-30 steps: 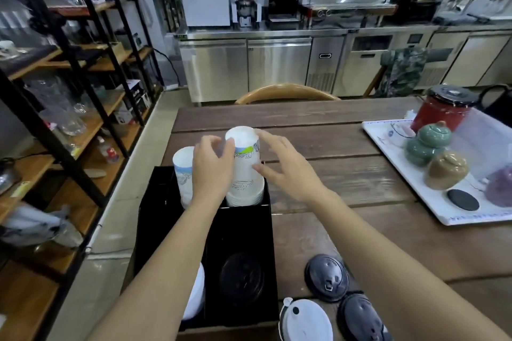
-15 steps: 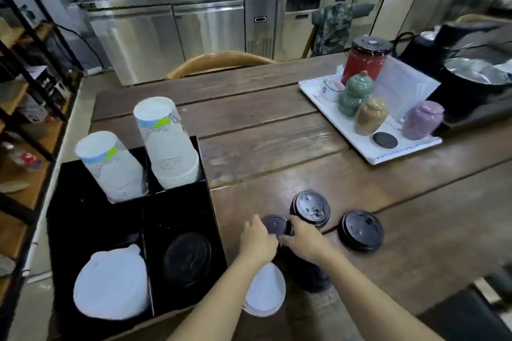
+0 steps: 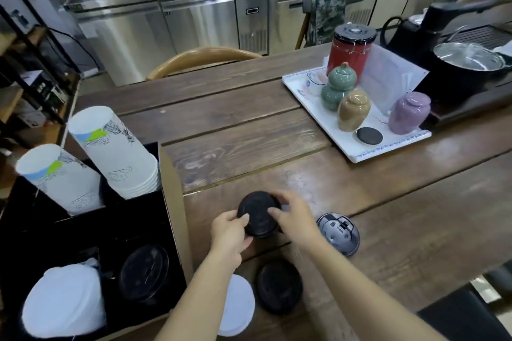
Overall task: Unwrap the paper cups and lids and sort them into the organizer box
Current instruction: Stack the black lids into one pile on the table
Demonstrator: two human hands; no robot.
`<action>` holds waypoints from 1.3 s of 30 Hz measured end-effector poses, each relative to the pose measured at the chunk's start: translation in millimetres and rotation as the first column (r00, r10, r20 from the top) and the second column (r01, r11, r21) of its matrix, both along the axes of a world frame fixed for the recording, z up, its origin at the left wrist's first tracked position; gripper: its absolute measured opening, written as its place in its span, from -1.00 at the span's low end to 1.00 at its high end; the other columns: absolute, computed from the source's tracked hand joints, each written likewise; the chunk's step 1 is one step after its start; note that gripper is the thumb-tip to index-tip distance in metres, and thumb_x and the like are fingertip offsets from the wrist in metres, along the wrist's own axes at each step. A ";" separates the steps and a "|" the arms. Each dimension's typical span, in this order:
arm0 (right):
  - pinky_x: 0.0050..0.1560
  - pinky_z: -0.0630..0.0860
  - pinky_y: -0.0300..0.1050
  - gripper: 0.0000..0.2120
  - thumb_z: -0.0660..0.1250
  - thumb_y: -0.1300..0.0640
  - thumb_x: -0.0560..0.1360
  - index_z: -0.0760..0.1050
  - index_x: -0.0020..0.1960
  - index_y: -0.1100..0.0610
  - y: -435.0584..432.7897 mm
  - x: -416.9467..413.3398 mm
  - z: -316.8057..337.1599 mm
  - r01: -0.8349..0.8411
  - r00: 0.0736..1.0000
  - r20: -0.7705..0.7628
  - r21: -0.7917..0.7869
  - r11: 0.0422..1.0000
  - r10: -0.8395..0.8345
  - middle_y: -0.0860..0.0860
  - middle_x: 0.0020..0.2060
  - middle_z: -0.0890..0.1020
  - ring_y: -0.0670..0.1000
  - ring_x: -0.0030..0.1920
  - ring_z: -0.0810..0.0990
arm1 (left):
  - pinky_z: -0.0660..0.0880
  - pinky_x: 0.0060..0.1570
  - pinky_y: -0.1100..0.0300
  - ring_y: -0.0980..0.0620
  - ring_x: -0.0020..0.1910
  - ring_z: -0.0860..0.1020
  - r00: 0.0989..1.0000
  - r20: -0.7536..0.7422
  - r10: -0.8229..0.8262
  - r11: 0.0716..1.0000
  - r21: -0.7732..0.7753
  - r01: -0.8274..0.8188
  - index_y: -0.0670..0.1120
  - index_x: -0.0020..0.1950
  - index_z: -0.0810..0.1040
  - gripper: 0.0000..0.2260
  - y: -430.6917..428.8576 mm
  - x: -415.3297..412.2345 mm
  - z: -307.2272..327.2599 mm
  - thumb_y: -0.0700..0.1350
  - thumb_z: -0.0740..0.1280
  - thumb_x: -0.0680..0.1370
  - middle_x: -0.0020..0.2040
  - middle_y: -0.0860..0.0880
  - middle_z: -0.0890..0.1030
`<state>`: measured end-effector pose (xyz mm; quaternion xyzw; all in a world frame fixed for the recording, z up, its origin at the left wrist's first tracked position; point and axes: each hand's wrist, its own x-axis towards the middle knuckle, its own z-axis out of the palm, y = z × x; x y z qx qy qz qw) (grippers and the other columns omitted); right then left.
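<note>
A black organizer box [image 3: 169, 202] stands at the table's left edge. Two upside-down stacks of white paper cups, one stack [image 3: 116, 152] and another [image 3: 58, 180], fill its far compartments. Its near compartments hold white lids [image 3: 63, 302] and black lids [image 3: 144, 271]. My left hand [image 3: 230, 232] and my right hand [image 3: 296, 219] both grip a stack of black lids [image 3: 257, 213] just above the table. Another black lid [image 3: 278, 285], a glossy lid [image 3: 338, 232] and a white lid [image 3: 239, 304] lie on the wood near my arms.
A white tray [image 3: 388, 147] with a red canister [image 3: 352, 50], ceramic jars and a dark coaster sits at the right. Behind it stands a black appliance with a steel pot [image 3: 468, 61]. A wooden chair back [image 3: 202, 58] is at the far edge. Shelving stands to the left.
Both hands left the cup stack in the box and came down to the lids by the box. They now hold a black lid stack lifted off the table. The view swung right.
</note>
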<state>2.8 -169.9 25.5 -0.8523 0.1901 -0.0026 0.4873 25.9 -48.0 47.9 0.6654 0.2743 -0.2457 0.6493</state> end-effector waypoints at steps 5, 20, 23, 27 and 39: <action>0.16 0.45 -0.14 -0.66 0.33 0.23 0.48 0.50 0.26 0.18 -48.6 17.0 9.2 -0.007 0.999 -0.051 -0.031 0.999 0.006 0.07 0.17 0.61 0.06 0.20 0.55 | 0.55 0.06 0.04 -0.06 0.07 0.47 0.997 0.047 -0.061 0.998 0.037 0.059 -0.20 0.25 0.46 -0.72 -36.6 9.8 4.6 -0.29 0.29 0.54 0.10 -0.09 0.49; 0.18 0.52 -0.01 -0.68 0.33 0.15 0.49 0.53 0.22 0.23 -75.8 23.5 -28.2 -0.112 0.962 -0.245 0.037 0.993 0.117 0.13 0.13 0.64 0.10 0.15 0.58 | 0.52 0.14 -0.15 -0.21 0.23 0.46 0.992 -0.108 -0.059 0.987 0.145 0.075 -0.25 0.24 0.46 -0.72 -72.4 11.2 -22.1 -0.29 0.30 0.54 0.26 -0.22 0.49; 0.12 0.52 -0.06 -0.69 0.36 0.18 0.47 0.55 0.19 0.23 -77.7 24.0 -25.5 -0.097 0.965 -0.236 0.073 0.993 0.112 0.12 0.10 0.65 0.09 0.12 0.59 | 0.51 0.15 -0.17 -0.23 0.25 0.44 0.988 -0.146 -0.052 0.991 0.117 0.070 -0.24 0.23 0.48 -0.72 -74.8 11.8 -18.7 -0.30 0.32 0.52 0.29 -0.24 0.48; 0.05 0.57 -0.09 -0.71 0.40 0.26 0.43 0.57 0.15 0.23 -86.6 16.4 -13.4 -0.009 0.988 -0.146 0.262 0.965 0.048 0.08 -0.02 0.66 0.05 0.02 0.60 | 0.51 0.12 -0.16 -0.13 0.19 0.44 0.989 -0.145 -0.027 1.000 0.011 0.029 -0.18 0.26 0.45 -0.64 -75.4 13.7 -15.5 -0.32 0.36 0.48 0.31 -0.21 0.47; -0.17 0.51 -0.09 -0.84 0.41 0.29 0.42 0.55 -0.02 0.17 -153.5 -38.9 19.7 0.207 0.974 -0.191 0.555 0.806 -0.119 0.06 -0.16 0.62 0.03 -0.18 0.61 | 0.50 -0.06 0.04 0.02 -0.05 0.54 0.956 -0.001 -0.293 0.955 -0.049 0.293 -0.09 -0.15 0.52 -0.92 -122.7 -11.6 7.1 -0.23 0.40 0.48 -0.04 -0.06 0.60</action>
